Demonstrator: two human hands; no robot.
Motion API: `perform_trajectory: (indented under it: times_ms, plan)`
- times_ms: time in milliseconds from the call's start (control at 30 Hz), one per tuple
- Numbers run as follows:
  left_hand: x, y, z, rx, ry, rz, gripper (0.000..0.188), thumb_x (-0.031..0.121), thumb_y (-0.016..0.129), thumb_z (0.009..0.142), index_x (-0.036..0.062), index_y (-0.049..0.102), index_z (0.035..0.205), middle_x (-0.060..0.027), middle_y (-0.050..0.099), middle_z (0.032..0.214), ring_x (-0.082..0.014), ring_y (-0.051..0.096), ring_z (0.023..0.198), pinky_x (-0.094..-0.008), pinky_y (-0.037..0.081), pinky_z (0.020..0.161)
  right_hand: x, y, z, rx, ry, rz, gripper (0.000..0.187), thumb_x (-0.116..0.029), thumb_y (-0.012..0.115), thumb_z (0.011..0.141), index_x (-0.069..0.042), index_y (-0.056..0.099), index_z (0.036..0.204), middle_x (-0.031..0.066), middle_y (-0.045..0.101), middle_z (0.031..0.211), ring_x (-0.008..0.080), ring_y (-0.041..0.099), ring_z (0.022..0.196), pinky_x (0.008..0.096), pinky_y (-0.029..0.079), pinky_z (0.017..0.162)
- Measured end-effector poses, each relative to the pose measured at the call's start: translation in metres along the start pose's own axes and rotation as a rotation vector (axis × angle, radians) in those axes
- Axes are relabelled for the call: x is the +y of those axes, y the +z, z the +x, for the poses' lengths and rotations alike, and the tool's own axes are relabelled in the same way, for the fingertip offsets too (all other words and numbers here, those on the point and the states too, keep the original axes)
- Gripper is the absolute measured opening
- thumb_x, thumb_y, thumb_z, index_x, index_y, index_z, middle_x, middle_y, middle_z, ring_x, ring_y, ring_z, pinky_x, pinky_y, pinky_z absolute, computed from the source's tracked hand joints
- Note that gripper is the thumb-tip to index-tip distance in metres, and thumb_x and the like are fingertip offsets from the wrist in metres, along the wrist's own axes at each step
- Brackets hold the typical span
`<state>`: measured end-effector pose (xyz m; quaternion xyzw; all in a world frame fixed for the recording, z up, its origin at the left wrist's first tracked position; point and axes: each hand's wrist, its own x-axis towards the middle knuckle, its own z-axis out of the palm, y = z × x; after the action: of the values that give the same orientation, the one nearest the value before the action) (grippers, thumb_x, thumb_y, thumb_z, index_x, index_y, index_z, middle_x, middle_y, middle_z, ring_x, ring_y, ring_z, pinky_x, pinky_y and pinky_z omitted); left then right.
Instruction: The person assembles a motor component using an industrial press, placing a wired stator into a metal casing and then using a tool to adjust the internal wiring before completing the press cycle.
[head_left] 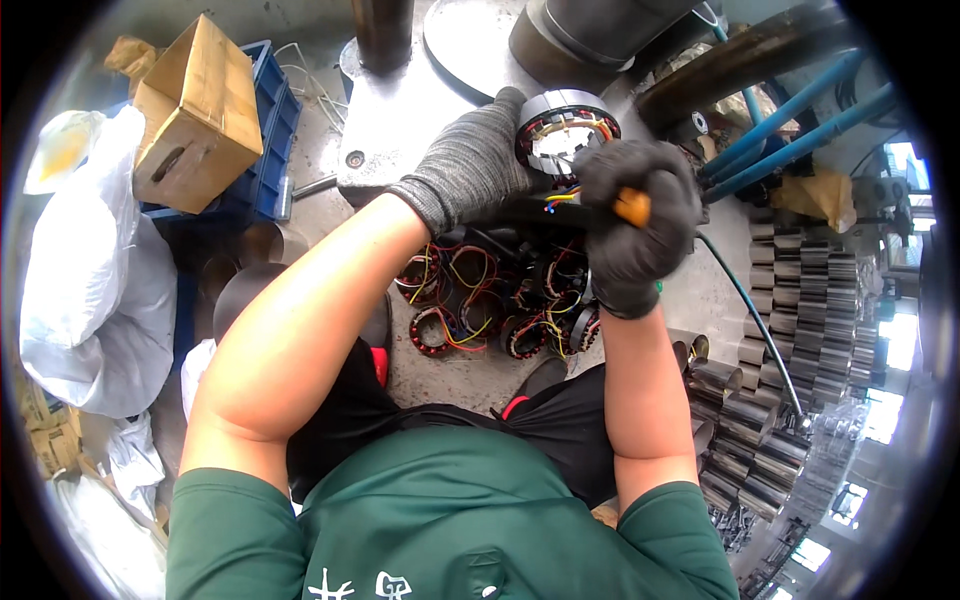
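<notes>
A motor stator [566,100], a metal ring with copper windings and coloured lead wires, stands tilted at the near edge of the machine's metal bed. My left hand [470,160], in a grey knitted glove, grips the stator's left side; its fingertips are partly hidden. Close by the ring's right side is my right hand [640,215], in a dark glove and slightly blurred. It is closed around an orange handle [632,207]; the working end of that tool is hidden. The stator's red, yellow and blue leads [562,197] hang between my hands.
Several more wired stators [432,330] lie below, between my legs. Stacked metal cylinders [790,330] fill the right side. A cardboard box [200,120] sits on a blue crate [270,150] at left, near a white sack [85,290]. Dark machine posts [383,35] and blue pipes [800,130] rise beyond.
</notes>
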<state>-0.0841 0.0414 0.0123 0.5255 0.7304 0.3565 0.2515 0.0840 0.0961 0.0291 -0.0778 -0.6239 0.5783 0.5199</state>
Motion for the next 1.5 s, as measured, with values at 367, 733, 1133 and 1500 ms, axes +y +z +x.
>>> perform_trajectory:
  times_ms: [367,733,1133,1500]
  plan:
    - [0.006,0.002,-0.003,-0.046,-0.008,0.078,0.082,0.044,0.091,0.071,-0.0017,0.052,0.126,-0.0281,0.073,0.108,-0.0414,0.073,0.104,-0.0483,0.059,0.092,-0.004,-0.017,0.018,0.023,0.048,0.172,0.038,-0.035,0.044,0.106,-0.005,0.059,0.090,0.0109,0.058,0.071,0.0245,0.057,0.064,0.0478,0.054,0.075]
    - [-0.005,0.009,-0.004,-0.036,-0.015,0.078,0.089,0.049,0.093,0.068,-0.0002,0.052,0.130,-0.0268,0.074,0.109,-0.0396,0.074,0.105,-0.0461,0.059,0.093,-0.028,-0.013,0.023,0.029,-0.009,0.369,0.040,-0.033,0.041,0.107,-0.005,0.064,0.090,0.0111,0.060,0.070,0.0240,0.059,0.063,0.0463,0.057,0.075]
    - [0.002,0.010,-0.004,-0.038,-0.012,0.067,0.089,0.049,0.093,0.070,0.0000,0.051,0.132,-0.0234,0.075,0.110,-0.0353,0.075,0.105,-0.0440,0.060,0.092,0.008,-0.020,0.016,0.169,0.035,0.204,0.038,-0.034,0.046,0.102,-0.006,0.058,0.081,0.0099,0.059,0.067,0.0244,0.061,0.061,0.0461,0.057,0.072]
    - [-0.001,0.011,-0.004,-0.009,0.036,0.087,0.076,0.045,0.088,0.077,-0.0020,0.053,0.126,-0.0273,0.074,0.103,-0.0412,0.074,0.104,-0.0482,0.059,0.092,-0.007,-0.010,0.010,0.106,0.050,0.217,0.037,-0.034,0.043,0.105,-0.005,0.062,0.091,0.0112,0.059,0.072,0.0257,0.060,0.067,0.0467,0.056,0.079]
